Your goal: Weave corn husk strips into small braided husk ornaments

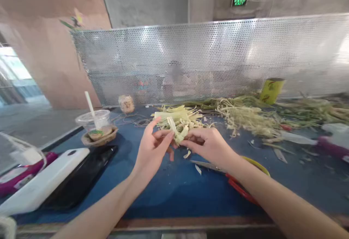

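The folded piece of pale husk sat between both hands above the blue table and looked only partly shaped — bent at its base, its loose ends standing up — while the pile of pale strips beyond seemed yet to be worked. The left hand pinched it between thumb and fingers, one finger raised, and the right hand gripped its other side with curled fingertips, its forearm slanting over the scissors.
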Tool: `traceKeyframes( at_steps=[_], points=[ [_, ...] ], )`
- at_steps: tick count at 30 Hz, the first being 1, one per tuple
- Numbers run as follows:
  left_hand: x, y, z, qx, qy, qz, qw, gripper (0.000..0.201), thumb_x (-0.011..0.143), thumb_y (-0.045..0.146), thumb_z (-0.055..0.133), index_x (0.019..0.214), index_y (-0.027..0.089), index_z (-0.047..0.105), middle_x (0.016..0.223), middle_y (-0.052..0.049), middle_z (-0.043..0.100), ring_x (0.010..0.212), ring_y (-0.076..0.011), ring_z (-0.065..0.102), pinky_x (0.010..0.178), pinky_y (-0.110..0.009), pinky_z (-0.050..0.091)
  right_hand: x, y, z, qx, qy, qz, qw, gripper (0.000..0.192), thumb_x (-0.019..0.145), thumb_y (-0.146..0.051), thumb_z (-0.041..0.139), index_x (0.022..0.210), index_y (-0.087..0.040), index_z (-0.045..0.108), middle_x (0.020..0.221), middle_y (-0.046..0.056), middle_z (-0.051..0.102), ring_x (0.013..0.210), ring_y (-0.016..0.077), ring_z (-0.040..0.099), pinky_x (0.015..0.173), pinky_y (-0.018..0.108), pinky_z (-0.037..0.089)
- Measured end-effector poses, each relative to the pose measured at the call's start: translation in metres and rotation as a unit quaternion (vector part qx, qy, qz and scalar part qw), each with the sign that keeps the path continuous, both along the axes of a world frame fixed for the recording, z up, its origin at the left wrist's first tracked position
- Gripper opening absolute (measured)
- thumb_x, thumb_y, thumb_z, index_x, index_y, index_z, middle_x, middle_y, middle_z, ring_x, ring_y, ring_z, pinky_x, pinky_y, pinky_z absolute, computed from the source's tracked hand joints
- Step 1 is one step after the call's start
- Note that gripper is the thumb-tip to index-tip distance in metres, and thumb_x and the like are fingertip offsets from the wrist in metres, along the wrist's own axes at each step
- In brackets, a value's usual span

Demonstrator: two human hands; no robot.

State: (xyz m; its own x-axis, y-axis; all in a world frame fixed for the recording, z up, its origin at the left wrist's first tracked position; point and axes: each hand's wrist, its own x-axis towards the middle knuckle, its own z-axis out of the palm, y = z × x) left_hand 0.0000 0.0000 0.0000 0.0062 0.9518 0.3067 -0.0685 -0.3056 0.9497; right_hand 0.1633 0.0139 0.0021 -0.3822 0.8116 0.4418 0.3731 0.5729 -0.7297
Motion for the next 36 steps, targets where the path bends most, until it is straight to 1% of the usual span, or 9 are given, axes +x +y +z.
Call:
traceKeyframes(
  at_steps=[3, 6, 10, 15, 19, 26, 31, 34, 36],
  points=[
    [0.003, -0.003, 0.004, 0.021, -0.01, -0.012, 1.0, 0.075, 0.074, 0.024, 0.064, 0.135, 0.02, 0.021, 0.086, -0.002, 0.057, 0.045, -0.0074, 0.052, 0.031, -0.021, 0.048, 0.0, 0.001, 0.002, -0.058, 0.035, 0.042, 0.997, 0.016, 0.078, -0.027, 0.057, 0.066, -0.017, 0.058, 0.048, -0.005, 0.048, 0.043, 0.0052, 0.041, 0.042, 0.017, 0.031],
    [0.003, -0.005, 0.005, 0.036, -0.014, -0.048, 0.998, 0.095, 0.067, 0.017, 0.071, 0.139, 0.028, 0.01, 0.099, -0.005, 0.059, 0.049, -0.0078, 0.054, 0.029, -0.019, 0.047, 0.0, 0.001, 0.003, -0.095, 0.062, 0.074, 0.991, 0.014, 0.077, -0.025, 0.057, 0.065, -0.017, 0.056, 0.048, -0.006, 0.049, 0.044, 0.0054, 0.043, 0.044, 0.017, 0.033],
    [0.0, -0.005, 0.005, 0.013, -0.019, -0.088, 0.996, 0.108, 0.063, 0.011, 0.074, 0.141, 0.03, 0.001, 0.087, -0.002, 0.063, 0.045, -0.0078, 0.053, 0.028, -0.017, 0.045, 0.002, 0.003, 0.003, -0.101, 0.067, 0.1, 0.988, 0.018, 0.077, -0.022, 0.056, 0.06, -0.017, 0.054, 0.048, -0.006, 0.048, 0.043, 0.0045, 0.041, 0.044, 0.017, 0.032],
    [0.001, -0.007, 0.006, 0.001, -0.017, -0.067, 0.998, 0.109, 0.061, 0.015, 0.075, 0.142, 0.027, 0.003, 0.077, 0.001, 0.061, 0.047, -0.0126, 0.058, 0.027, -0.02, 0.046, 0.002, 0.004, 0.002, -0.084, 0.076, 0.134, 0.985, 0.02, 0.082, -0.026, 0.052, 0.066, -0.017, 0.057, 0.05, -0.007, 0.047, 0.043, 0.004, 0.039, 0.044, 0.017, 0.031],
    [0.0, -0.007, 0.006, 0.001, -0.025, -0.06, 0.998, 0.108, 0.062, 0.016, 0.074, 0.141, 0.027, 0.002, 0.073, 0.003, 0.059, 0.041, -0.0109, 0.055, 0.026, -0.02, 0.043, 0.002, 0.004, 0.004, -0.078, 0.074, 0.115, 0.988, 0.02, 0.082, -0.024, 0.051, 0.064, -0.017, 0.055, 0.048, -0.006, 0.046, 0.043, 0.0052, 0.041, 0.043, 0.018, 0.031],
    [-0.005, 0.0, 0.009, 0.004, -0.042, -0.015, 0.999, 0.116, 0.062, 0.012, 0.074, 0.14, 0.021, -0.012, 0.064, 0.004, 0.061, 0.037, -0.0073, 0.048, 0.028, -0.015, 0.032, 0.011, 0.01, 0.009, -0.055, 0.057, 0.101, 0.992, 0.022, 0.082, -0.029, 0.052, 0.063, -0.017, 0.053, 0.049, -0.005, 0.049, 0.042, 0.0057, 0.038, 0.043, 0.019, 0.031],
    [-0.003, -0.001, 0.007, -0.015, -0.025, -0.035, 0.999, 0.122, 0.059, 0.011, 0.076, 0.14, 0.022, -0.015, 0.065, 0.003, 0.065, 0.042, -0.0086, 0.052, 0.032, -0.015, 0.034, 0.011, 0.009, 0.009, -0.038, 0.027, 0.08, 0.996, 0.02, 0.083, -0.034, 0.049, 0.072, -0.017, 0.053, 0.062, -0.001, 0.052, 0.055, 0.0088, 0.045, 0.051, 0.021, 0.035],
    [0.001, -0.004, 0.006, -0.039, -0.011, -0.051, 0.998, 0.122, 0.058, 0.011, 0.077, 0.14, 0.022, -0.013, 0.058, 0.006, 0.063, 0.041, -0.0082, 0.051, 0.033, -0.013, 0.032, 0.007, 0.012, 0.004, -0.049, 0.028, 0.063, 0.996, 0.022, 0.08, -0.038, 0.053, 0.072, -0.017, 0.051, 0.063, -0.002, 0.048, 0.054, 0.0082, 0.041, 0.049, 0.021, 0.032],
    [0.002, -0.005, 0.006, -0.044, -0.011, -0.054, 0.998, 0.12, 0.057, 0.011, 0.077, 0.141, 0.024, -0.008, 0.06, 0.006, 0.064, 0.042, -0.0068, 0.052, 0.035, -0.013, 0.035, 0.005, 0.014, 0.0, -0.07, 0.048, 0.062, 0.994, 0.024, 0.077, -0.038, 0.057, 0.069, -0.017, 0.049, 0.061, -0.004, 0.046, 0.053, 0.0074, 0.039, 0.049, 0.021, 0.031]
  ],
)
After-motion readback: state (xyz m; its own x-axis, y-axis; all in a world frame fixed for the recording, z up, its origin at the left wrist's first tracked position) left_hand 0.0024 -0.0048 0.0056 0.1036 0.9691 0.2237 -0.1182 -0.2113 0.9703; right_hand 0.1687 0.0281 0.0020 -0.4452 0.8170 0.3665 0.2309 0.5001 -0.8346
